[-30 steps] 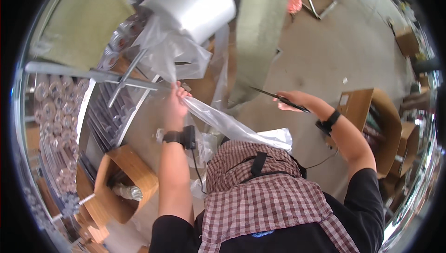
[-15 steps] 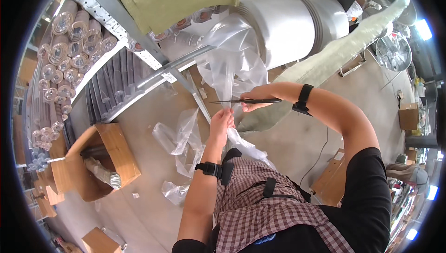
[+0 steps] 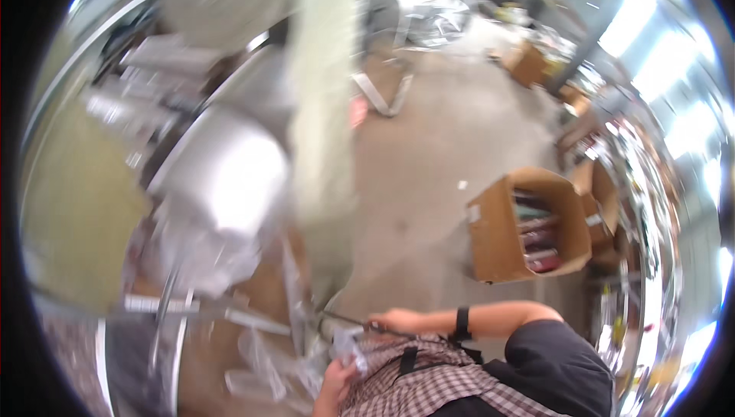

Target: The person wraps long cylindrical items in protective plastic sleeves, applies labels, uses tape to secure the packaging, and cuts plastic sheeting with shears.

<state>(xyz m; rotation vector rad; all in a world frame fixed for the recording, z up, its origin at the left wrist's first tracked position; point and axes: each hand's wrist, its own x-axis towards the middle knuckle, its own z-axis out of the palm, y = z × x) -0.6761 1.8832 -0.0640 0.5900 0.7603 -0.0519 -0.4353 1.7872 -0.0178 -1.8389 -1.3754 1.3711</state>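
Observation:
My right hand (image 3: 400, 320) is closed around the dark handle of a knife (image 3: 343, 317), whose thin blade points left. In my left hand (image 3: 338, 380) is a bunched piece of clear plastic film (image 3: 349, 346), pinched just below the blade. The two hands are close together in front of my checked apron (image 3: 390, 375). Over to the left stands a large shiny roll of plastic film (image 3: 237, 168), with its loose end (image 3: 203, 260) hanging crumpled. The picture is smeared by motion, so finger details are hard to make out.
A pale green fabric-like length (image 3: 325, 111) runs up the middle. At right is an open cardboard box (image 3: 490, 233) with rolled goods inside. Loose clear film (image 3: 256, 371) lies on the floor at lower left, near a metal bar (image 3: 163, 310). A fan (image 3: 444, 15) stands far back.
The view has swung right, bringing the open box into sight and shifting the roll left. Both hands have come closer to my body, the film piece now in my left hand away from the roll.

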